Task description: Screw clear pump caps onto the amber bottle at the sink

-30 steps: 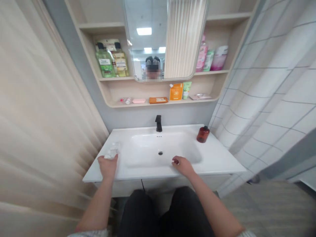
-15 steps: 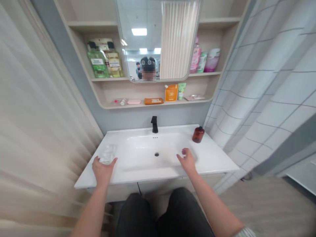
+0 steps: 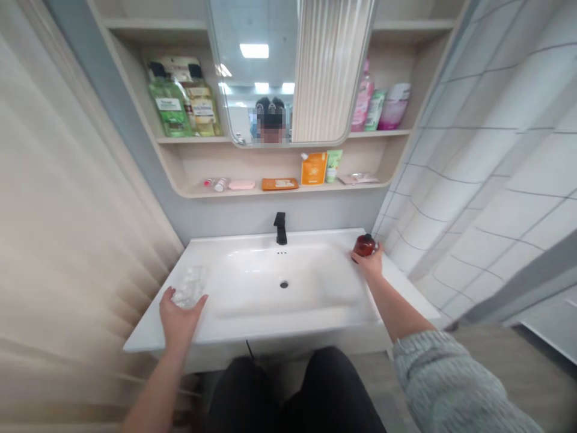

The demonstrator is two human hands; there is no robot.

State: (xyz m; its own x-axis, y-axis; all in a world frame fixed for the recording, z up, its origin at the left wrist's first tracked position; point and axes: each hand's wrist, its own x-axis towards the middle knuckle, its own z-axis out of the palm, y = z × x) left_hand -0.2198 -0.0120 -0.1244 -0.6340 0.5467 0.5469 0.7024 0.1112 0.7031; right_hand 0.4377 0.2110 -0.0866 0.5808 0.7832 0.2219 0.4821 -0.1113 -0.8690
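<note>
On the left of the white counter lies a clear, shallow container with compartment-like bumps (image 3: 189,284); what it holds, if anything, I cannot make out. My left hand (image 3: 179,319) spans its near end, thumb at the right side and fingers at the left. At the far right corner, a brown-red bottle with a black top (image 3: 364,245) stands on the counter. Around its lower part, my right hand (image 3: 370,263) has its thumb on the left and fingers on the right, closed on it. Between the hands is the white sink basin (image 3: 252,291).
A black faucet (image 3: 280,228) stands behind the basin. Above hangs a mirror (image 3: 256,78) with shelves at its sides and below, bearing mouthwash-like bottles (image 3: 174,108), an orange pouch (image 3: 314,168) and a pink soap box (image 3: 242,184). A curtain (image 3: 81,240) borders the left, white tiles the right.
My right hand has moved from above the basin, right and forward, to the brown-red bottle and closed around it. The left hand stays at the clear container. The view has shifted slightly.
</note>
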